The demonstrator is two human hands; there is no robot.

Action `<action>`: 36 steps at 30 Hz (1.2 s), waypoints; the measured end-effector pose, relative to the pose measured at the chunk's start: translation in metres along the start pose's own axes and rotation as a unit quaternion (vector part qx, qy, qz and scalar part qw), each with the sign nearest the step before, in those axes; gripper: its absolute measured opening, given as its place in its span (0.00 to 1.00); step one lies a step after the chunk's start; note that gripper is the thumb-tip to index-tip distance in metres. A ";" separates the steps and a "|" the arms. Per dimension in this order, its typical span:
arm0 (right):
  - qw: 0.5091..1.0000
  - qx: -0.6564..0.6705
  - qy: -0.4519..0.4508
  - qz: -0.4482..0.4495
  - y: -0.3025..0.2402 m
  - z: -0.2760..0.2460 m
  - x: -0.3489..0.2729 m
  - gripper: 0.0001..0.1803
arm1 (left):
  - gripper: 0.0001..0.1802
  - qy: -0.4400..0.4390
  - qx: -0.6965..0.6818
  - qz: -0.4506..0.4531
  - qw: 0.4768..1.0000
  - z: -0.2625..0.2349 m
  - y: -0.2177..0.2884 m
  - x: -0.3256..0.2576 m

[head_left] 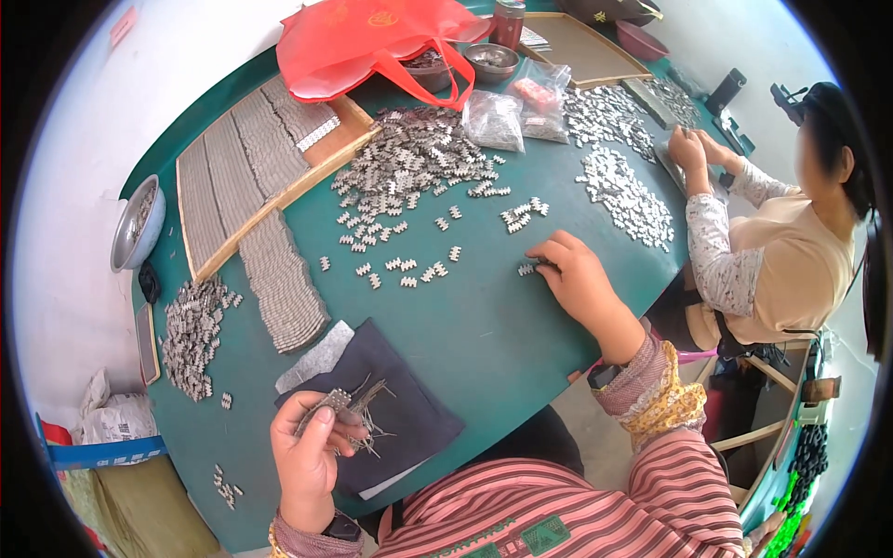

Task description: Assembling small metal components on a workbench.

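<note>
Green surface [484, 316] carries scattered small metal pieces [409, 163]. Left hand [307, 456] fingers clench a strip of stacked pieces [330, 405]. Right hand [577, 279] fingers pinch one metal piece [528, 269] on the surface.

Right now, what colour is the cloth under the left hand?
Dark navy cloth, seen in the head view.

the person wears a top with fine horizontal stripes in pink, dark red and white, and a small green patch shows low on the chest. over the right forearm sits a loose patterned cuff [651, 391], yellow with a reddish floral print, gathered at the wrist, with a bit of bright pink edge behind it. the left wrist carries a dark watch [341, 528] beside a yellowish patterned cuff. both hands are bare.
</note>
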State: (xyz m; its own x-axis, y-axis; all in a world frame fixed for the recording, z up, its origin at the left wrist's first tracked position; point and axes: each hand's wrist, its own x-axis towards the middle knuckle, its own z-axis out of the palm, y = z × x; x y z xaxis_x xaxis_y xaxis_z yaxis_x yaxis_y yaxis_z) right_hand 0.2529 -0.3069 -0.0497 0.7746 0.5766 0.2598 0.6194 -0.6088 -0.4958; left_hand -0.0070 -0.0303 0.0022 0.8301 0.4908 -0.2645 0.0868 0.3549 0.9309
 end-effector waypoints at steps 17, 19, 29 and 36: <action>0.615 0.736 -0.281 -0.027 -0.159 -0.002 0.009 0.20 | 0.06 0.029 0.000 0.104 0.994 -0.010 0.002 0.007; 0.608 0.738 -0.280 -0.078 -0.171 0.004 0.010 0.18 | 0.07 0.059 0.008 0.081 0.995 -0.005 0.007 0.006; 0.552 0.751 -0.342 -0.119 -0.193 0.018 0.017 0.13 | 0.09 -0.013 0.132 0.126 0.983 -0.021 0.004 0.010; 0.501 0.809 -0.273 -0.142 -0.197 0.032 0.016 0.12 | 0.11 -0.030 0.170 0.163 0.972 -0.020 0.005 0.010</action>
State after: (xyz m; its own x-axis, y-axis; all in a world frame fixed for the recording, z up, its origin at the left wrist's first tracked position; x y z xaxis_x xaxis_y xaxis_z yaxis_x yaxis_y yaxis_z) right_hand 0.1393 -0.1604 0.0257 0.2608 0.8467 0.4637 -0.5617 0.5238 -0.6404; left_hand -0.0093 -0.0073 -0.0008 0.8735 0.4828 0.0631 -0.0170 -0.0993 0.9949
